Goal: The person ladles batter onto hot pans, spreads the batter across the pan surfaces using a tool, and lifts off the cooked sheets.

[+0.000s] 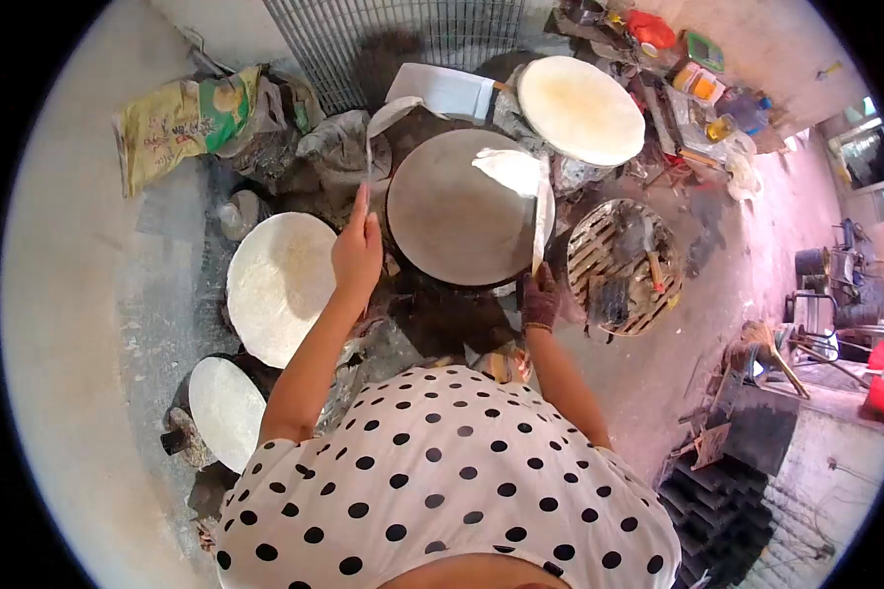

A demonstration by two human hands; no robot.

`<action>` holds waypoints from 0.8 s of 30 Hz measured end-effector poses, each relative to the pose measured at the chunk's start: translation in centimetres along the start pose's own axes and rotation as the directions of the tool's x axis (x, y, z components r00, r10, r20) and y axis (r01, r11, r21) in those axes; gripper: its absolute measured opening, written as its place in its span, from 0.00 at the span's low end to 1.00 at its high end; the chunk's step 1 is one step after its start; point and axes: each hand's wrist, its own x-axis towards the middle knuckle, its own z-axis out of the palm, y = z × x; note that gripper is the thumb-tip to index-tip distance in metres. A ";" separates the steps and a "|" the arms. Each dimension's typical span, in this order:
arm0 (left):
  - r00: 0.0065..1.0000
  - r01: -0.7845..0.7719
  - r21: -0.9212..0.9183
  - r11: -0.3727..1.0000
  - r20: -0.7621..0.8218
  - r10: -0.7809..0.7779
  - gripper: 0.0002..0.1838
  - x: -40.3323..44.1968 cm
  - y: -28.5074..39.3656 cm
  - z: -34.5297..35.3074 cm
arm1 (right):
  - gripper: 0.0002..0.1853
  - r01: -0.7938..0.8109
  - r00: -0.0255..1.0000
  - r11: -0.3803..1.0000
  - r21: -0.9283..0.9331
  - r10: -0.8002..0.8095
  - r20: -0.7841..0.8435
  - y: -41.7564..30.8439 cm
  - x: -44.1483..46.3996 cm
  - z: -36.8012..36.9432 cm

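My bare left hand (357,250) is closed round the thin handle of a ladle (395,116). The ladle's white-coated bowl is raised at the griddle's upper left edge. My right hand (540,298), in a dark brown knitted glove, grips a long flat spreader (541,211) coated in white. That blade lies over the right side of a round grey griddle (452,211). A patch of white batter (506,169) sits on the griddle's upper right, touching the blade or just beside it. Behind the griddle stands a white rectangular container (440,90).
Pale round flat sheets lie at the upper right (581,110), left (280,285) and lower left (228,412). Right of the griddle, a round slatted grate (599,240) bears a red-handled tool (655,265). A yellow-green sack (182,128) leans by the wall; a metal grille (363,49) stands behind.
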 end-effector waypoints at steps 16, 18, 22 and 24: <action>0.851 0.494 -0.706 0.507 0.513 -0.115 0.19 -10.3 -7.9 -2.4 | 0.24 0.017 0.986 0.916 -0.400 0.051 0.160 1.0 4.2 5.6; 0.846 0.522 -0.732 0.438 0.512 -0.153 0.19 -11.0 -8.7 -1.5 | 0.25 -0.021 0.947 0.791 -0.612 0.211 0.241 -6.7 4.0 7.8; 0.835 0.550 -0.778 0.303 0.510 -0.205 0.19 -11.9 -8.4 -2.1 | 0.25 -0.052 0.890 0.806 -0.589 0.306 0.339 -3.8 7.9 5.4; 0.864 0.502 -0.808 0.308 0.459 -0.205 0.19 -12.7 -7.6 -2.9 | 0.24 -0.192 0.869 0.954 -0.229 0.274 0.412 -3.6 8.6 0.5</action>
